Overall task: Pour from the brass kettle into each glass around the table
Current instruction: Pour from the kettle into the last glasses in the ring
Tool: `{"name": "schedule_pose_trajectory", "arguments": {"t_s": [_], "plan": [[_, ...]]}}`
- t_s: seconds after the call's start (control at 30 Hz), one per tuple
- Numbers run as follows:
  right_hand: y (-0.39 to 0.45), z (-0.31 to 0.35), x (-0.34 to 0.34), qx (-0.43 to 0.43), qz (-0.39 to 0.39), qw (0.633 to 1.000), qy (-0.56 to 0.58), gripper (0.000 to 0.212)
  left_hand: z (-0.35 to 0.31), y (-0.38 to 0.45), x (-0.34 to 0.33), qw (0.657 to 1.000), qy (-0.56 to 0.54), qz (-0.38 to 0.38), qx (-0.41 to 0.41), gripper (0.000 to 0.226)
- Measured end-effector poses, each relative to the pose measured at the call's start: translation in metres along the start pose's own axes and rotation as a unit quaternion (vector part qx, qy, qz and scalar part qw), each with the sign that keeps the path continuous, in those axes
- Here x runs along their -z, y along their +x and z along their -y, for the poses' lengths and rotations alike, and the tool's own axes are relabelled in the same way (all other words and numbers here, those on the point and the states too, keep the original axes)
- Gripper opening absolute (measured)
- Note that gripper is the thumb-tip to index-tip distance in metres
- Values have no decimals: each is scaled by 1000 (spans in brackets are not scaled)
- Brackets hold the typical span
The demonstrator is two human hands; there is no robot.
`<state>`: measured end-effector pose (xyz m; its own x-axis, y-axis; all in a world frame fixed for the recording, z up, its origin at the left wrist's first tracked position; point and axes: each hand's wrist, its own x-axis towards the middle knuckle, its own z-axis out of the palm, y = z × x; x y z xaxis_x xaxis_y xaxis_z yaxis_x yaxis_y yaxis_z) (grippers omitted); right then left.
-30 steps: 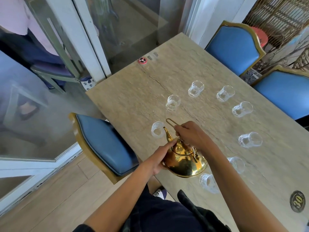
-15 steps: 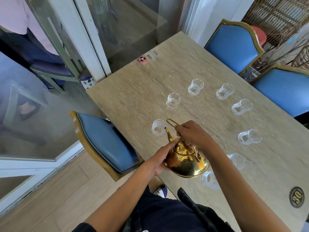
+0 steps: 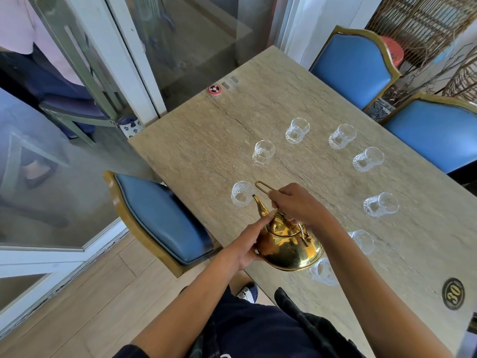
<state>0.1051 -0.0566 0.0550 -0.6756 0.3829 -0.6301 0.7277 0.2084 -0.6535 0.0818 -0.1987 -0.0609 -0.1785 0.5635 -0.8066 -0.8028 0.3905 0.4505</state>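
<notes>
The brass kettle point(image 3: 289, 246) hides part of the nearest glass point(image 3: 322, 272).

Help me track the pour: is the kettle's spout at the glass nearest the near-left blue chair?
Yes, the brass kettle is tilted with its spout tip at the rim of the glass beside that blue chair.

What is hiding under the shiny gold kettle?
A glass on the table peeks out below the kettle, partly covered by it. Whether anything else sits beneath cannot be seen.
</notes>
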Motion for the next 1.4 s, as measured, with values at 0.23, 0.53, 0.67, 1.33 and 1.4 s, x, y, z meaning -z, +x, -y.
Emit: {"name": "schedule_pose_trajectory", "arguments": {"t_s": [0.23,0.53,0.67,1.33,1.4], "plan": [[-2,2,3,4,-3,1000,0,37,-3,0,-3,1000,-5,-2,2,38],[-1,8,4,3,1,1000,-13,39,-7,-4,-2,1000,-12,-9,2,25],[-1,10,4,1,2,1000,-13,37,-8,-6,-3,1000,-10,-15,-3,30],[-2,7,5,0,-2,1000,-20,36,-7,-3,-5,1000,-20,-12,8,27],[-2,7,5,-1,-3,1000,-24,38,-6,-3,-5,1000,-19,-10,6,33]]}}
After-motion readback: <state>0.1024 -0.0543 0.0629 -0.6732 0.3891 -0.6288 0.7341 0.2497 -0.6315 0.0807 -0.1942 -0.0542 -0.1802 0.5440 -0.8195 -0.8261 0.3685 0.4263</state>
